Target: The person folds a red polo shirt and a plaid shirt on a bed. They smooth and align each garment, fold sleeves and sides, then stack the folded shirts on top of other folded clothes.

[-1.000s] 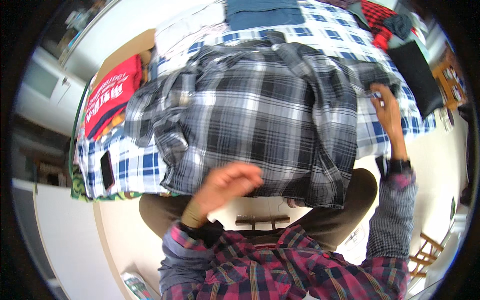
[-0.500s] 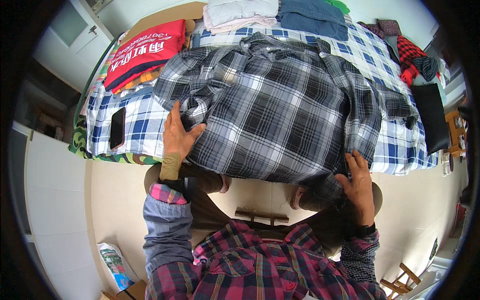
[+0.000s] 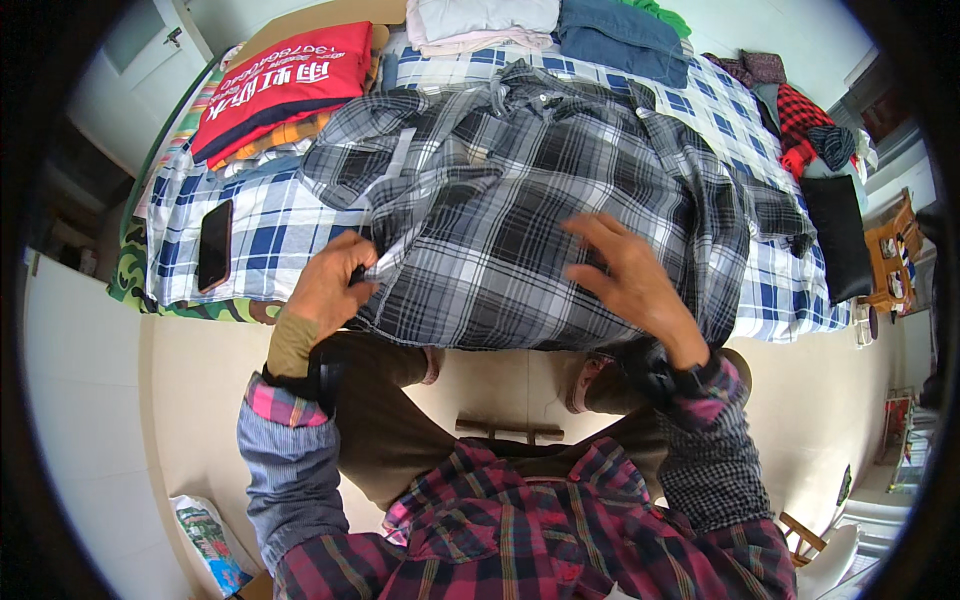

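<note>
Head view — checked bed (image 3: pixel 250 230), pale floor; left hand (image 3: pixel 325 290) pinched plaid shirt (image 3: pixel 520 200) hem — right hand (image 3: pixel 630 275) spread flat atop.

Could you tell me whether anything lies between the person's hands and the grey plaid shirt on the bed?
Nothing visible does. The left hand grips the shirt's edge, and the right hand rests flat on it.

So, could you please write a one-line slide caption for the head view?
Left hand pinches the edge of a grey plaid shirt spread on a checked bed; right hand lies flat on it.
</note>
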Tool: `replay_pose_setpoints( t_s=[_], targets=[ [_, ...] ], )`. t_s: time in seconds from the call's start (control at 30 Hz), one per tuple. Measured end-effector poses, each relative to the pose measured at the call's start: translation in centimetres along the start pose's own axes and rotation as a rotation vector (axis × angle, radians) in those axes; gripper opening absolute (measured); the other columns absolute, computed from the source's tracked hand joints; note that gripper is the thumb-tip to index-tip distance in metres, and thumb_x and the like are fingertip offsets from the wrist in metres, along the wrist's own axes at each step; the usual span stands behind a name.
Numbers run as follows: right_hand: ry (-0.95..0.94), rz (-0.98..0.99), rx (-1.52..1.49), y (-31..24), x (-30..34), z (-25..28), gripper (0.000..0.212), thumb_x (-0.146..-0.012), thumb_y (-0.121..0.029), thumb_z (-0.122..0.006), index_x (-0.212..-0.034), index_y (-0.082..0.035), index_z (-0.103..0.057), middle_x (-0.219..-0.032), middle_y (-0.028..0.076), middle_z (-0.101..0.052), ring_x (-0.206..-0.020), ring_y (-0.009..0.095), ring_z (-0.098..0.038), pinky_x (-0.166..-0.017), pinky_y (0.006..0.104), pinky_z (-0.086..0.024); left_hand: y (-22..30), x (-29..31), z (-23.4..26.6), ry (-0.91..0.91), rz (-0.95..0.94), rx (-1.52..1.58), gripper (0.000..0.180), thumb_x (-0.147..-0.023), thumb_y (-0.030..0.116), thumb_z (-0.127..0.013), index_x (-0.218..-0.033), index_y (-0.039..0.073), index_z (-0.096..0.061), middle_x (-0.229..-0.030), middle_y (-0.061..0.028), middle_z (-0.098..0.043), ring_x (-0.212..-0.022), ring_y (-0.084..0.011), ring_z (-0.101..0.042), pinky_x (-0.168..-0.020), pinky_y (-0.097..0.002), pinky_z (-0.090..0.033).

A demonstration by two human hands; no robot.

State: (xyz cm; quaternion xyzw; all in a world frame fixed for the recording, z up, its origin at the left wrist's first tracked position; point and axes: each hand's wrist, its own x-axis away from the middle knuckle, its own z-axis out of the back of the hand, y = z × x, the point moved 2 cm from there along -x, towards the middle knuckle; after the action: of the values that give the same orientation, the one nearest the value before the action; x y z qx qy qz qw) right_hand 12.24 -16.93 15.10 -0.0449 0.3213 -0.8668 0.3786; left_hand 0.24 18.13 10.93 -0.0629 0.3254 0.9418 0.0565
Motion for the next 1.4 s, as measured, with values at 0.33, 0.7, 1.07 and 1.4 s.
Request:
replay_pose_setpoints(
  t_s=[0.33,0.7,1.07,1.4],
  targets=[
    [0.052,0.095,-0.294,-0.9,-9.3,-9.3,0.049,-0.082,0.0,-0.074,-0.128,-0.003,-0.06,-0.12,0.018,-0.063,-0.093,0.033,-0.067,-0.081,0.0407,-0.056,-2.3,4.8,2.0,0.242,0.325,-0.028,0.027,-0.078,-0.002,-0.077,-0.094,0.002,-0.056,-0.074,-0.0094,-0.054,-0.061,-0.0191,-0.05,-0.059,-0.0343,-0.043],
    [0.009,0.115,-0.212,-1.6,-3.3,-12.4,0.046,-0.083,0.001,-0.07,-0.126,-0.009,-0.059,-0.107,0.013,-0.058,-0.086,0.033,-0.065,-0.077,0.0435,-0.052,-3.8,8.5,-0.1,0.474,0.473,0.224,0.032,-0.083,-0.011,-0.07,-0.109,0.004,-0.06,-0.09,0.0011,-0.051,-0.078,-0.0072,-0.05,-0.071,-0.0227,-0.043],
    [0.175,0.267,-0.24,-1.7,0.1,-13.2,0.021,-0.078,0.01,-0.063,-0.093,-0.005,-0.063,-0.105,0.011,-0.06,-0.09,0.034,-0.066,-0.074,0.0432,-0.054,-4.5,9.4,-1.5,0.745,0.473,0.439,0.027,-0.094,-0.01,-0.053,-0.113,0.008,-0.06,-0.107,-0.0021,-0.058,-0.085,-0.0092,-0.053,-0.078,-0.0228,-0.044],
    [0.096,0.017,-0.316,2.0,3.0,-9.9,0.02,-0.087,0.009,-0.064,-0.103,-0.003,-0.064,-0.099,0.012,-0.06,-0.078,0.028,-0.063,-0.069,0.0356,-0.051,-5.4,10.4,-1.2,0.724,0.316,0.465,0.026,-0.091,-0.014,-0.05,-0.095,0.008,-0.063,-0.107,-0.0011,-0.065,-0.084,-0.007,-0.054,-0.072,-0.0207,-0.043]
  ],
)
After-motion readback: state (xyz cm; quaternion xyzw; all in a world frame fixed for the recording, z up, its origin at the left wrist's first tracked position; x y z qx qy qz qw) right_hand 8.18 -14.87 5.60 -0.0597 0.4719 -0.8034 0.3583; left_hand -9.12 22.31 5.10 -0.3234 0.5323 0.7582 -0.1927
